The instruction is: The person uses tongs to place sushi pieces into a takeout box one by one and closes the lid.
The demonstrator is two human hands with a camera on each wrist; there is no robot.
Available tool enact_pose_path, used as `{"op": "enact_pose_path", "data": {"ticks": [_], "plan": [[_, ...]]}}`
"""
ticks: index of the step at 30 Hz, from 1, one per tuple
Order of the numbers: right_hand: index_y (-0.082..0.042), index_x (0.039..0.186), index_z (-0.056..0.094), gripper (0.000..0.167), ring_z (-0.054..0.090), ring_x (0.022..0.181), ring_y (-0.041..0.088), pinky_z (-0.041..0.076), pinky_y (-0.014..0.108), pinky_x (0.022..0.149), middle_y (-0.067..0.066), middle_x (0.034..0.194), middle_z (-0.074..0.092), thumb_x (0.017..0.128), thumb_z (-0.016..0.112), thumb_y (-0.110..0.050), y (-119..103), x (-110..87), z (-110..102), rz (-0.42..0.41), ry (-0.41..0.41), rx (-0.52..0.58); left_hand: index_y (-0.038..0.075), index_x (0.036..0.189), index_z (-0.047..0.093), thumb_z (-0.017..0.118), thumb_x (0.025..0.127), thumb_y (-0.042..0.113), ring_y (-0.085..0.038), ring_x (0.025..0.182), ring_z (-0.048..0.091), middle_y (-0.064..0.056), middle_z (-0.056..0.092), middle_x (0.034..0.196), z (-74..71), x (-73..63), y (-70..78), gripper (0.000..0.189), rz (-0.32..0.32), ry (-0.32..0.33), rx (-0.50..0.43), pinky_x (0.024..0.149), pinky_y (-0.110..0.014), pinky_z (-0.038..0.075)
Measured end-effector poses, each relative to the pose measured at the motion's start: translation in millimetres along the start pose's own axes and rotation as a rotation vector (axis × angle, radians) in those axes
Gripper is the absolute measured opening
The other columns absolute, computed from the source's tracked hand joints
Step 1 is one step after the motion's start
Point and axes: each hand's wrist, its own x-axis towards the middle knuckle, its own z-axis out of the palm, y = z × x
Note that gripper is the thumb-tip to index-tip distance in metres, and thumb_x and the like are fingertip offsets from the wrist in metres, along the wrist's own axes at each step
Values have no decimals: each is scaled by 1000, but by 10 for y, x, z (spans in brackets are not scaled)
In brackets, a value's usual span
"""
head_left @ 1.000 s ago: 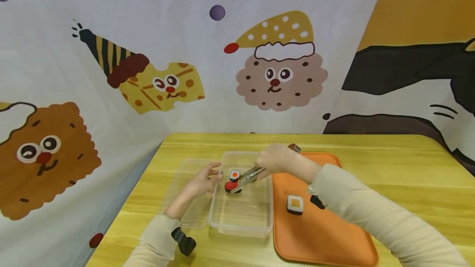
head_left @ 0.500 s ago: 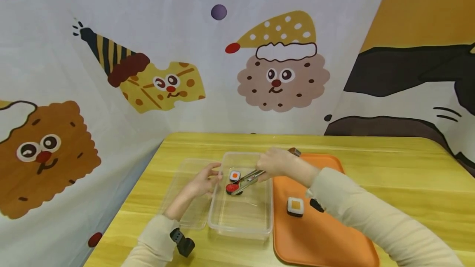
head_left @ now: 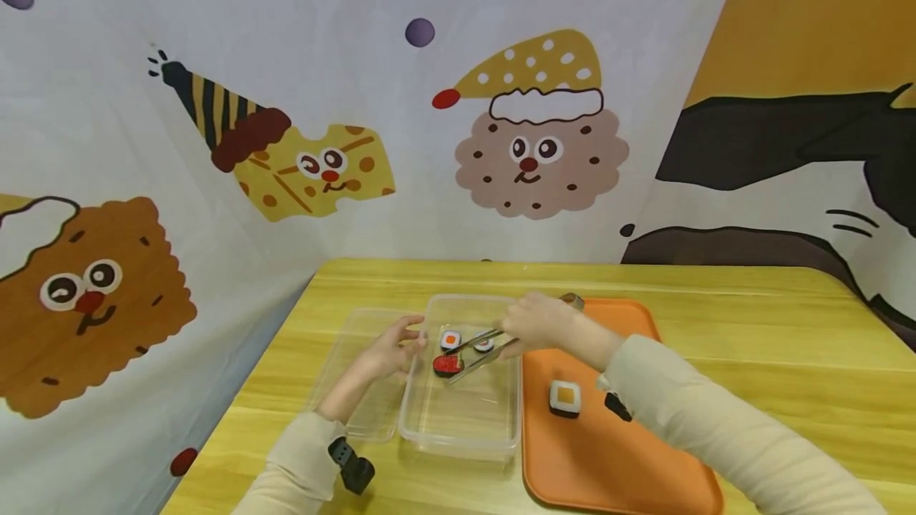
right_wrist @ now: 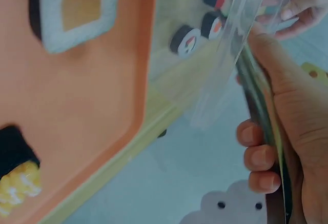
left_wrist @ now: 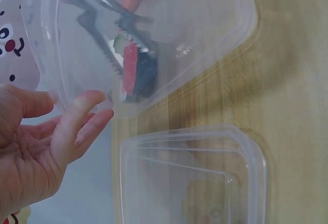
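Observation:
My right hand (head_left: 540,323) grips metal tongs (head_left: 490,356), fingers curled round them in the right wrist view. The tongs reach into a clear plastic box (head_left: 461,427), their tips spread on either side of a red-topped toy sushi piece (head_left: 448,365). That piece rests on the box floor; in the left wrist view it shows through the wall as a red and dark piece (left_wrist: 131,70). Beside it sit a sushi roll with an orange centre (head_left: 450,339) and another round roll (head_left: 483,342). My left hand (head_left: 390,350) has loosely bent fingers at the box's left rim.
An orange tray (head_left: 572,471) lies against the box's right side. It bears a square roll with a yellow centre (head_left: 565,398) and, partly behind the right sleeve, a dark piece with yellow topping (right_wrist: 19,170). The clear lid (head_left: 358,412) lies left of the box.
The tongs' tips have spread apart around the red-topped piece, and the right hand has shifted slightly right. The round roll behind the tongs shows more fully now. The left hand stays at the rim.

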Motion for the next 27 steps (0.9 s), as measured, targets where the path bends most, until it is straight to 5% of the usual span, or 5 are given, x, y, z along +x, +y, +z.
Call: {"op": "enact_pose_path", "data": {"ticks": [5, 14, 22, 27], "plan": [[-9, 104, 61, 47, 37, 36, 5, 29, 16, 36, -4, 52, 57, 85, 54, -51, 96, -137, 36, 8, 119, 18, 1, 140, 27, 44, 96, 7, -47, 107, 53, -34, 39, 133, 16, 5, 8, 49, -4, -13, -7, 64, -38, 57], [-15, 113, 62, 50, 14, 37, 2, 10, 15, 37, -7, 41, 35, 83, 55, -54, 307, -501, 111, 66, 296, 5, -2, 141, 23, 43, 96, 7, -45, 99, 57, -36, 38, 132, -6, 2, -25, 49, 11, -32, -39, 68, -43, 56], [-14, 107, 64, 45, 12, 36, -2, 9, 10, 38, -7, 48, 45, 76, 68, -47, 546, -857, 300, 123, 477, 61, -2, 141, 23, 41, 97, 6, -44, 100, 57, -36, 38, 132, -14, -2, -25, 48, 13, -30, -28, 64, -38, 57], [-13, 106, 65, 47, 7, 38, -4, 10, 9, 38, -4, 52, 54, 77, 64, -50, 644, -1136, 433, 168, 527, 42, -2, 141, 23, 42, 97, 11, -44, 103, 55, -36, 37, 132, -21, -6, -30, 49, 21, -39, -33, 62, -38, 57]]}}
